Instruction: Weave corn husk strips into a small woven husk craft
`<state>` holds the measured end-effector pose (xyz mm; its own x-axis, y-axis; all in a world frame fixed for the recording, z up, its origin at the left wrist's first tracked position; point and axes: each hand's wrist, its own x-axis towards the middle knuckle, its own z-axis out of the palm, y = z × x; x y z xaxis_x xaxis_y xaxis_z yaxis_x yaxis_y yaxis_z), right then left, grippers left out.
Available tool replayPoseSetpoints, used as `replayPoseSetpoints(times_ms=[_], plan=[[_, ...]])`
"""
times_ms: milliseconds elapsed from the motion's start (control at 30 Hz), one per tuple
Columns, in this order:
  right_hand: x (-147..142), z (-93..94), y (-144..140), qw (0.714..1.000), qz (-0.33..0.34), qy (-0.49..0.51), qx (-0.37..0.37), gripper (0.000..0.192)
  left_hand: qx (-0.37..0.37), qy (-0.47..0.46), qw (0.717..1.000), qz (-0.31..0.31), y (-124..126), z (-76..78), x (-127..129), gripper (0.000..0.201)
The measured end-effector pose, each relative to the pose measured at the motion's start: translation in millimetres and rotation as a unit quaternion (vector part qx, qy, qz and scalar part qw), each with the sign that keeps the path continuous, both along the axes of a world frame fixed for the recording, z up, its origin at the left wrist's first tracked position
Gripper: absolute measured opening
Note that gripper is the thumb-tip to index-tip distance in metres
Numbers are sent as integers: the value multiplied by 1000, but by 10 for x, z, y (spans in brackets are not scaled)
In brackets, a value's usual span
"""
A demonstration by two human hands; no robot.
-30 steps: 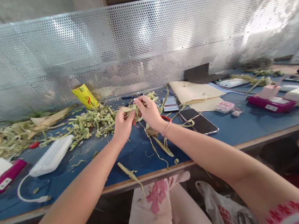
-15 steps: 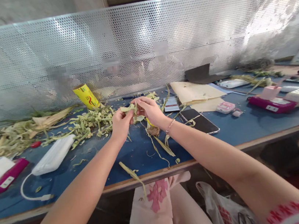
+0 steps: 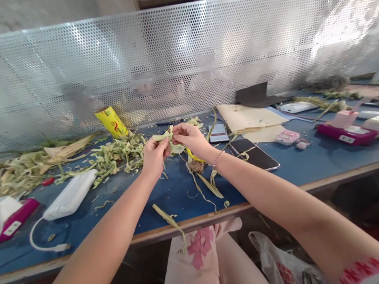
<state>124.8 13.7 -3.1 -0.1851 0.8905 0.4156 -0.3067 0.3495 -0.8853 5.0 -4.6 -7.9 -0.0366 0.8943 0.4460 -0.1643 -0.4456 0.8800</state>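
Note:
Over the middle of the blue table, my left hand [image 3: 154, 158] pinches a pale green husk strip [image 3: 170, 135] between thumb and fingers. My right hand [image 3: 194, 142] is closed on the same strip from the other side, its fingertips close to the left ones. Part of the strip is hidden by the fingers. Below my right wrist lies a round brown twine-like bundle [image 3: 196, 167] with a yellow band. Loose husk strips [image 3: 210, 186] trail from beside it toward the table edge. Left of my hands spreads a heap of knotted green husk pieces [image 3: 122, 153].
A yellow tube [image 3: 112, 122] leans near the perforated metal screen [image 3: 167, 37]. To the left are a white power bank [image 3: 72, 195] with its cable and a purple power strip [image 3: 14, 223]. Right of my hands lie a dark phone [image 3: 256, 153], brown paper [image 3: 251, 115] and a pink case [image 3: 287, 136].
The fingers of my right hand have shifted slightly at the strip, and my left hand keeps its pinch. The view has moved a little; objects on the table stay in place.

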Motion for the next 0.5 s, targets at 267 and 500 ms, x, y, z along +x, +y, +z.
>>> replayPoseSetpoints(times_ms=[267, 500], plan=[[13, 40, -52, 999, -13, -15, -43, 9, 17, 38, 999, 22, 43, -28, -27, 17], [-23, 1, -28, 1000, 8, 2, -5, 7, 1, 24, 1000, 19, 56, -50, -38, 24]])
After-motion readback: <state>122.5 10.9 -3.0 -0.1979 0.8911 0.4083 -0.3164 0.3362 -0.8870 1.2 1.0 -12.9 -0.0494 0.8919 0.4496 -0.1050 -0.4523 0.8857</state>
